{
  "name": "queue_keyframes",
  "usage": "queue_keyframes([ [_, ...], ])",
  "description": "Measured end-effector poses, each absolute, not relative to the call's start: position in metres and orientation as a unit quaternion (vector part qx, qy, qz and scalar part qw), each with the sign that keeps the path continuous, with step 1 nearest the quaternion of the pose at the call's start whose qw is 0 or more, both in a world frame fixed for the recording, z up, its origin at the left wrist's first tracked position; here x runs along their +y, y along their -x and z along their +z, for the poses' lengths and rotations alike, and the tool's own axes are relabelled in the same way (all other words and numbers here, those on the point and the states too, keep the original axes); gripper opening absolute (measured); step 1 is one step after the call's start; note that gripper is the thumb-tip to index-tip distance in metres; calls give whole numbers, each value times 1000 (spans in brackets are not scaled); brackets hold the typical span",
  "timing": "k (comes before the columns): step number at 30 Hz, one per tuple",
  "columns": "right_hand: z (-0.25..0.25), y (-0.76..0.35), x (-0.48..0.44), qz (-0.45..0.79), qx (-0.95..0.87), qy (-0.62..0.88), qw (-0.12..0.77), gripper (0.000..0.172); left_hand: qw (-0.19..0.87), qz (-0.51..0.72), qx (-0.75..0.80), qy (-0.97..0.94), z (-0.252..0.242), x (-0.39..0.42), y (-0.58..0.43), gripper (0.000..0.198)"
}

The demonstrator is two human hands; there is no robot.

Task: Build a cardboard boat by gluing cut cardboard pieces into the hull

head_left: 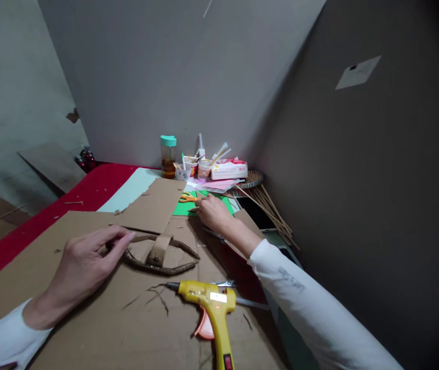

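Print on the tissue pack (227, 170), well beyond the yellow glue gun (219, 313), was too small to read. The cardboard frame (181, 268), just beyond the gun's nozzle (172, 285), was pointed, with an arched strip (161, 249) across it. The left hand (84, 264) had thumb and forefinger clamped on the frame's left end. Beside the orange scissors (192, 199), the right hand's (215, 211) finger closure could not be determined.

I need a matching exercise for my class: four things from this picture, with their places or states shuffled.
1. Yellow plastic glue gun
2. Clear bottle with teal lid
3. Boat-shaped brown cardboard frame
4. Bare right hand

A. Beside small patterned cups
B. Over bright green sheet
C. Nozzle pointing picture-left
D. Touching left hand

1-C; 2-A; 3-D; 4-B
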State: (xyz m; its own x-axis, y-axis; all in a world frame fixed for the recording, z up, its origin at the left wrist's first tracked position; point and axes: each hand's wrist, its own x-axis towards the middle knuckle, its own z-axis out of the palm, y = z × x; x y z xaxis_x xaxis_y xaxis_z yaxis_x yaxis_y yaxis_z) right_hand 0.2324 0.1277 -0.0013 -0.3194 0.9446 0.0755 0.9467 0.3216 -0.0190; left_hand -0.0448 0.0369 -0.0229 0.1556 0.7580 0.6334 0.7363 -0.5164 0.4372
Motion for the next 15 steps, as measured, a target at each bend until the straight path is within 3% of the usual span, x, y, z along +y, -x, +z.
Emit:
queue_keyframes([
  [4,-16,-221,145,-9,-813,582,32,34,2,435,469,-769,-24,37,46,16],
  [7,-14,-221,148,29,-805,587,76,33,-7,445,453,-772,-25,37,46,19],
  [11,7,-227,135,128,-774,586,202,32,-13,459,439,-773,-26,38,47,20],
  [15,29,-229,92,288,-736,511,337,19,40,474,462,-749,-17,33,42,19],
])
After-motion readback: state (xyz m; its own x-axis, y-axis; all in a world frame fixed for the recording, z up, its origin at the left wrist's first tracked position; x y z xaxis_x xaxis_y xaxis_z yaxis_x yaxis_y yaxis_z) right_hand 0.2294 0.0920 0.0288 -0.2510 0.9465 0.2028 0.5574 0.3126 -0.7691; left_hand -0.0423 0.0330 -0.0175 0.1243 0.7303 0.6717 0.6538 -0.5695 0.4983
